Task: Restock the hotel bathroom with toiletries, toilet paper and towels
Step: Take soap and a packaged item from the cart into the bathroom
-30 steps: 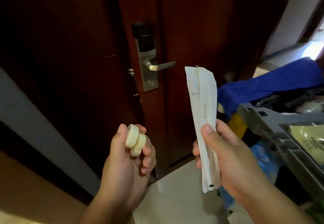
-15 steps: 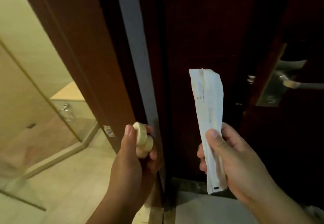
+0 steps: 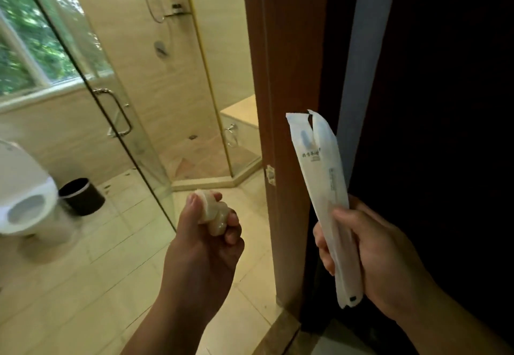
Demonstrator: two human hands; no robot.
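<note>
Since a moment ago, view swung from door into bathroom. Left hand [image 3: 204, 246] grips soaps [image 3: 214, 215] mid-frame; right hand [image 3: 372, 257] clutches packet [image 3: 325, 188]. Best hold both firmly while entering.

This is a bathroom, seen from its wooden door frame [image 3: 289, 90]: a white toilet [image 3: 25, 196] with a black waste bin [image 3: 82, 197] beside it, a glass shower enclosure [image 3: 133, 138] with a metal pull handle [image 3: 118, 114], and a shower hose [image 3: 148, 4] on the beige tiled wall [image 3: 225, 35]. Pale floor tiles [image 3: 69, 285] and a window [image 3: 22, 49] onto greenery belong to it, and the sealed white amenity packet [image 3: 325, 188] at the doorway suits a hotel room.
</note>
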